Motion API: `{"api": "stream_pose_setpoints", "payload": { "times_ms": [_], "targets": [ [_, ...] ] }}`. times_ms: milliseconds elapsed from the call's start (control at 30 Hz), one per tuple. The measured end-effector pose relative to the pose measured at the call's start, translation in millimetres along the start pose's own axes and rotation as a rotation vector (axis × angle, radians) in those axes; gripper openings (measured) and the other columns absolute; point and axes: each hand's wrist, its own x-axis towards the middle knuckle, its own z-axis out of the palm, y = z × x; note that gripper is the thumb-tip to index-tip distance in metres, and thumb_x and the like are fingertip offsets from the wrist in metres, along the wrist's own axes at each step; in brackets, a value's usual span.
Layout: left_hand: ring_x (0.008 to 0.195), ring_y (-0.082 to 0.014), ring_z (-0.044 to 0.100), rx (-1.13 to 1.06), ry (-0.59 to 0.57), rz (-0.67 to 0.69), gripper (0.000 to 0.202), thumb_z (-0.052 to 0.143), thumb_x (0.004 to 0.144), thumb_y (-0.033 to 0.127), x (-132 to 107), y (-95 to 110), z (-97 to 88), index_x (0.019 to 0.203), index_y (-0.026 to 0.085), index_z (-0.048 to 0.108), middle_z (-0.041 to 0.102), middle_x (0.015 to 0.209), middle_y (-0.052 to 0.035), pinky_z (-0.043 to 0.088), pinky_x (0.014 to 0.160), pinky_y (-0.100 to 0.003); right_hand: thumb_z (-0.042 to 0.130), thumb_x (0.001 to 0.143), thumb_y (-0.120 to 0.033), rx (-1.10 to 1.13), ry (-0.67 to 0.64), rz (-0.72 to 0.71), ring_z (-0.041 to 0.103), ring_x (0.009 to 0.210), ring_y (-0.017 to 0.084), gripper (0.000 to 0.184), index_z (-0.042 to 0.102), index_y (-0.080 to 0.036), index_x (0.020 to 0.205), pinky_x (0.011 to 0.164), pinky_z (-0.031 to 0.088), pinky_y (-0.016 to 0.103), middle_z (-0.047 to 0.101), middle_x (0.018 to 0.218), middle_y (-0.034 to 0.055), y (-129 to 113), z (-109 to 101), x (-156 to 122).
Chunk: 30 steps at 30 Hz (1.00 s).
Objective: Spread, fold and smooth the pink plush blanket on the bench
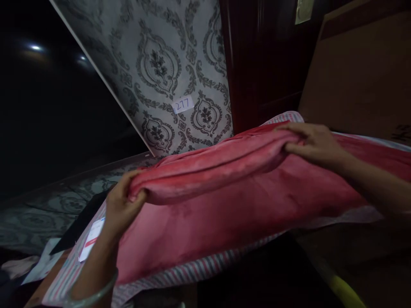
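A person's left hand (123,201) and right hand (316,143) grip opposite ends of a bunched red cloth (208,171), stretched between them above more red fabric (212,226) spread on a striped cloth (192,269).

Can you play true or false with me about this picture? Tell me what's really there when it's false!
1. The left hand and right hand both hold the red cloth. True.
2. A bracelet circles the right wrist. False: the bracelet is on the left wrist.
3. The paper label on the wall reads 277. True.
4. The wallpaper is plain. False: the wallpaper has a dark, leafy pattern.
5. Striped cloth shows below the red cloth. True.
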Motion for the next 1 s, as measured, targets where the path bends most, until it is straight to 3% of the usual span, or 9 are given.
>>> {"api": "stream_pose_setpoints", "payload": {
  "times_ms": [67,133,267,367,433,567,700,833,1000],
  "targets": [
    [0.089,-0.0199,0.065,-0.172,0.012,-0.145,0.042,0.065,0.072,0.034,33,-1,-9.2,0.112,0.022,0.066,0.07,0.103,-0.0015,0.054,0.083,-0.034,0.062,0.08,-0.03,0.15,-0.018,0.124,0.065,0.093,0.025,0.034,0.068,-0.03,0.114,0.083,0.056,0.042,0.069,0.107,0.0048,1,-10,36],
    [0.084,-0.0183,0.063,-0.354,-0.016,-0.265,0.045,0.07,0.067,0.038,55,-10,-2.0,0.109,0.021,0.067,0.07,0.1,-0.0014,0.053,0.076,-0.03,0.062,0.077,-0.024,0.276,-0.041,0.241,0.063,0.089,0.021,0.035,0.07,-0.027,0.11,0.082,0.054,0.037,0.069,0.105,0.0028,6,-4,61],
    [0.074,-0.0163,0.062,-0.512,-0.175,-0.449,0.048,0.074,0.064,0.043,65,-44,49.6,0.105,0.018,0.067,0.068,0.088,-0.0019,0.051,0.067,-0.028,0.058,0.078,-0.016,0.265,-0.124,0.423,0.064,0.084,0.018,0.032,0.07,-0.019,0.108,0.078,0.055,0.03,0.071,0.099,0.005,34,48,74],
    [0.069,-0.0183,0.064,-0.361,-0.27,-0.639,0.044,0.068,0.072,0.037,58,-65,94.3,0.108,0.013,0.066,0.068,0.081,-0.005,0.054,0.067,-0.033,0.053,0.085,-0.017,0.04,-0.223,0.62,0.067,0.079,0.023,0.038,0.065,-0.013,0.121,0.073,0.057,0.036,0.073,0.093,0.01,54,92,66],
    [0.078,-0.0232,0.069,-0.27,-0.28,-0.699,0.041,0.064,0.075,0.029,55,-68,117.7,0.111,0.01,0.066,0.071,0.088,-0.0112,0.057,0.074,-0.039,0.049,0.087,-0.016,-0.069,-0.265,0.626,0.069,0.092,0.029,0.044,0.061,-0.009,0.13,0.082,0.057,0.042,0.073,0.103,0.0153,53,116,60],
    [0.124,-0.0277,0.061,-0.19,-0.385,-0.479,0.043,0.058,0.084,0.023,44,-39,155.6,0.126,0.013,0.063,0.065,0.134,-0.0188,0.046,0.107,-0.044,0.047,0.095,-0.022,-0.05,-0.391,0.408,0.058,0.124,0.03,0.045,0.059,-0.01,0.136,0.107,0.045,0.044,0.061,0.136,0.0173,16,164,48],
    [0.145,-0.0299,0.04,0.127,-0.579,-0.159,0.053,0.047,0.096,0.036,7,1,195.7,0.145,0.016,0.05,0.047,0.154,-0.0168,0.022,0.123,-0.057,0.049,0.098,-0.038,-0.152,-0.559,0.14,0.044,0.138,0.032,0.045,0.059,-0.022,0.139,0.117,0.027,0.055,0.053,0.146,0.0125,-17,211,13],
    [0.152,-0.03,0.025,0.31,-0.648,-0.114,0.058,0.039,0.1,0.042,-31,6,223.0,0.155,0.023,0.036,0.033,0.163,-0.0129,0.015,0.123,-0.061,0.04,0.102,-0.043,-0.26,-0.581,0.127,0.038,0.142,0.032,0.053,0.047,-0.024,0.151,0.119,0.023,0.057,0.046,0.153,0.0116,-11,233,-21],
    [0.153,-0.0287,0.023,0.279,-0.65,-0.111,0.059,0.036,0.101,0.044,-38,-7,228.8,0.157,0.024,0.032,0.029,0.165,-0.0114,0.016,0.124,-0.059,0.032,0.103,-0.047,-0.261,-0.56,0.106,0.038,0.143,0.03,0.055,0.046,-0.026,0.151,0.119,0.025,0.054,0.046,0.154,0.0081,8,236,-28]
  ]
}}
